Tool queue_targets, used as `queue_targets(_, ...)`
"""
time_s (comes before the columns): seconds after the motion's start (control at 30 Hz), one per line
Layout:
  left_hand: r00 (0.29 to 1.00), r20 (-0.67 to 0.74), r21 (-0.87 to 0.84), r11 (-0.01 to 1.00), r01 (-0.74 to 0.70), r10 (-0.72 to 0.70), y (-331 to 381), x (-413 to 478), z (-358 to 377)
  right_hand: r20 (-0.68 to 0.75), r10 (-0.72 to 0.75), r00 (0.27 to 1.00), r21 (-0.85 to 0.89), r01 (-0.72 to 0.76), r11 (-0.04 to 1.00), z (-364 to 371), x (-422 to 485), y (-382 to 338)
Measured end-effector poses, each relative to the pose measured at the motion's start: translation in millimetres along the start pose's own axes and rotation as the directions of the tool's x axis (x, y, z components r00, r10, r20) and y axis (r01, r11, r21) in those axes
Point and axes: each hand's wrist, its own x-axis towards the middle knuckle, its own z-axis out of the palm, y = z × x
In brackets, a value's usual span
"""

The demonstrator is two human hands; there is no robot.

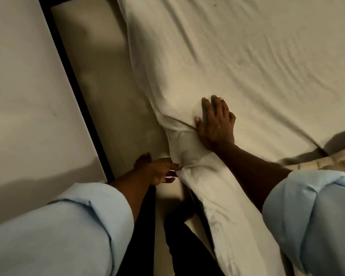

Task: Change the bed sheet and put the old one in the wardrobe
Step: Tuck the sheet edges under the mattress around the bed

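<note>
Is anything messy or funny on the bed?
Yes. The sheet is wrinkled and bunched at the edge beside the right hand, and at the right its edge leaves a patch of quilted mattress bare.

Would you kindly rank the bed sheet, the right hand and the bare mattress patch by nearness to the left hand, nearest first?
1. bed sheet: pinched by the left hand at the bed's side.
2. right hand: farther up, flat on the sheet.
3. bare mattress patch: far right edge.

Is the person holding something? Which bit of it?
The left hand pinches the bed sheet at a fold on its hanging side; the right hand only presses flat on top.
</note>
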Motion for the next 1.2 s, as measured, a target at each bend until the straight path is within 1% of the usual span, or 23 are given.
queue_targets(0.1, 0.988, -0.151, 0.039, 0.999, -0.036, 0.042, -19, 4, 8, 0.003, 0.012, 1.0, 0.007, -0.012, 1.0, 2, -23, 7)
queue_targets(0.13, 0.974, -0.22, 0.101, 0.994, -0.037, 0.058, -25, 5, 7, 0.003, 0.013, 1.0, 0.003, -0.013, 1.0, 2, -29, 9)
queue_targets(0.17, 0.95, -0.303, 0.151, 0.988, -0.036, 0.081, -32, 6, 5, 0.0, 0.01, 1.0, 0.001, -0.01, 1.0, 1, -36, 12)
queue_targets(0.23, 0.878, -0.468, 0.215, 0.977, 0.002, 0.101, -41, 10, -9, -0.001, 0.008, 1.0, 0.006, -0.008, 1.0, -1, -47, 16)
queue_targets(0.27, 0.847, -0.518, 0.241, 0.971, 0.009, 0.121, -47, 19, -20, -0.006, 0.013, 1.0, 0.008, -0.013, 1.0, -3, -54, 19)
queue_targets(0.33, 0.811, -0.564, 0.274, 0.962, 0.006, 0.156, -58, 43, -34, -0.021, 0.012, 1.0, 0.007, -0.012, 1.0, -5, -66, 25)
queue_targets(0.37, 0.808, -0.564, 0.273, 0.962, -0.016, 0.174, -54, 29, -22, -0.032, 0.01, 0.999, 0.012, -0.009, 1.0, -6, -71, 27)
queue_targets(0.4, 0.813, -0.547, 0.24, 0.968, -0.076, 0.199, -49, 6, -1, -0.038, 0.009, 0.999, 0.021, -0.009, 1.0, -8, -75, 29)
queue_targets(0.43, 0.844, -0.5, 0.164, 0.978, -0.128, 0.194, -53, -3, 15, -0.047, 0.013, 0.999, 0.031, -0.012, 0.999, -9, -82, 31)
queue_targets(0.47, 0.9, -0.408, 0.05, 0.988, -0.144, 0.152, -56, -16, 32, -0.057, 0.016, 0.998, 0.036, -0.014, 0.999, -10, -87, 32)
queue_targets(0.5, 0.948, -0.303, -0.069, 0.99, -0.125, 0.099, -61, -23, 46, -0.064, 0.018, 0.998, 0.039, -0.015, 0.999, -10, -94, 34)
queue_targets(0.53, 0.979, -0.201, -0.133, 0.988, -0.072, 0.044, -68, -30, 56, -0.06, 0.013, 0.998, 0.042, -0.01, 0.999, -10, -98, 35)
queue_targets(0.57, 0.994, -0.105, -0.155, 0.987, -0.046, 0.03, -75, -34, 65, -0.046, 0.007, 0.999, 0.042, -0.005, 0.999, -9, -103, 36)
queue_targets(0.63, 0.999, 0.019, -0.076, 0.996, -0.044, 0.045, -95, -32, 73, -0.02, 0.003, 1.0, 0.036, -0.002, 0.999, -5, -116, 38)
queue_targets(0.7, 0.996, 0.078, -0.016, 0.999, -0.03, 0.031, -115, -28, 80, 0.002, 0.015, 1.0, 0.038, -0.015, 0.999, 0, -133, 38)
queue_targets(0.77, 0.991, 0.132, -0.014, 0.999, -0.034, 0.036, -132, -28, 90, 0.006, 0.022, 1.0, 0.04, -0.023, 0.999, 5, -153, 38)
queue_targets(0.87, 0.987, 0.159, 0.075, 0.997, -0.032, 0.02, -165, -26, 99, 0.028, 0.024, 0.999, 0.031, -0.025, 0.999, 12, -185, 42)
queue_targets(0.9, 0.99, 0.144, 0.113, 0.993, -0.021, 0.004, -176, -27, 100, 0.038, 0.029, 0.999, 0.031, -0.03, 0.999, 15, -194, 45)
queue_targets(0.97, 0.997, 0.079, 0.181, 0.984, -0.001, -0.014, -199, -28, 96, 0.051, 0.045, 0.998, 0.035, -0.047, 0.998, 21, -212, 51)
queue_targets(1.03, 1.0, -0.028, 0.202, 0.979, 0.007, -0.002, -211, -29, 85, 0.048, 0.055, 0.997, 0.04, -0.057, 0.998, 24, -226, 58)
queue_targets(1.1, 0.993, -0.112, 0.222, 0.975, -0.022, 0.048, -214, -31, 71, 0.038, 0.056, 0.998, 0.047, -0.057, 0.997, 25, -236, 63)
queue_targets(1.2, 0.978, -0.125, 0.348, 0.931, -0.113, 0.165, -211, -25, 57, 0.038, 0.07, 0.997, 0.078, -0.073, 0.994, 22, -248, 65)
